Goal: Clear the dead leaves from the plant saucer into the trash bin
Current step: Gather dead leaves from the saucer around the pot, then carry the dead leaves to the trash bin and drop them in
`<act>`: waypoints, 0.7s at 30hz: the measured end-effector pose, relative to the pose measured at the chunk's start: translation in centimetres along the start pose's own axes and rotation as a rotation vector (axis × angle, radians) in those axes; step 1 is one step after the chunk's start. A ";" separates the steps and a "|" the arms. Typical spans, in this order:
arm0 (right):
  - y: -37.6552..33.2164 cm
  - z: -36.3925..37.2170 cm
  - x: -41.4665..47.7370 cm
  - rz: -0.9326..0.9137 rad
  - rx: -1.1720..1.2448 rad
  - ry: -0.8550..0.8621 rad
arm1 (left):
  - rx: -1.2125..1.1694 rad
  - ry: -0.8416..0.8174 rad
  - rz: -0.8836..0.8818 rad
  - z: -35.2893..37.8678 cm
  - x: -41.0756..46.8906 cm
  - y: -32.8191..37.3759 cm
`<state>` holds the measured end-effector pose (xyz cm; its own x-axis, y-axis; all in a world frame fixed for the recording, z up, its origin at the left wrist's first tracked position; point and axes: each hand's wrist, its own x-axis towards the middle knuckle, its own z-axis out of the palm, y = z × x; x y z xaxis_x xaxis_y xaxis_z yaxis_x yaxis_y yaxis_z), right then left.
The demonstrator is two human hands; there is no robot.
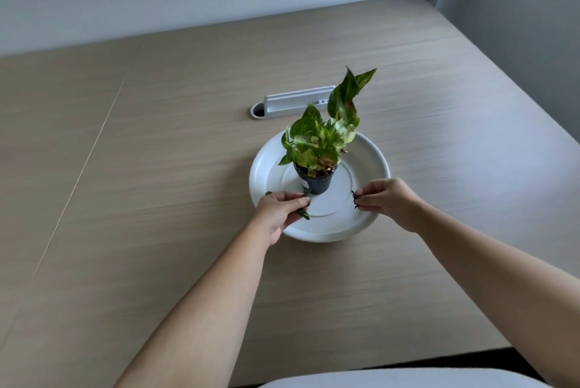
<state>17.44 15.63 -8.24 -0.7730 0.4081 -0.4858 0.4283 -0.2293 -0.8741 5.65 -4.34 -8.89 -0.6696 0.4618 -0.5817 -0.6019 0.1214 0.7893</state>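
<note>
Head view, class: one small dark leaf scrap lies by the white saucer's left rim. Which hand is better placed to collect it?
The left hand. It is right beside the small dark leaf scrap, though it already pinches a green leaf. The right hand is across the round white saucer.

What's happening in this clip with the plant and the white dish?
A person is picking dead leaves out of a white saucer that holds a small potted plant on a wooden table. The left hand pinches a dark leaf near the pot, and the right hand pinches another small dark leaf scrap over the saucer's right side. No trash bin is in view, so nothing has been thrown away yet as far as the picture shows.
</note>
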 end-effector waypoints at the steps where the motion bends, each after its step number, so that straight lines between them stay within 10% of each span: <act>1: 0.1 -0.7 -0.5 -0.014 0.018 0.026 | 0.031 -0.024 -0.008 1.0 -0.2 -0.3; 11: 3.1 -18.3 -13.4 -0.136 0.232 0.383 | 0.346 -0.421 0.005 22.8 -4.6 -5.0; 21: 21.0 -43.5 -40.5 -0.034 0.400 0.997 | 0.681 -0.843 -0.090 53.4 -18.5 -23.2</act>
<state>78.04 32.71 -7.00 0.0269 0.9150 -0.4025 0.0893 -0.4032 -0.9107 55.20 31.20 -5.99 0.0350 0.8499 -0.5258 -0.0922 0.5267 0.8450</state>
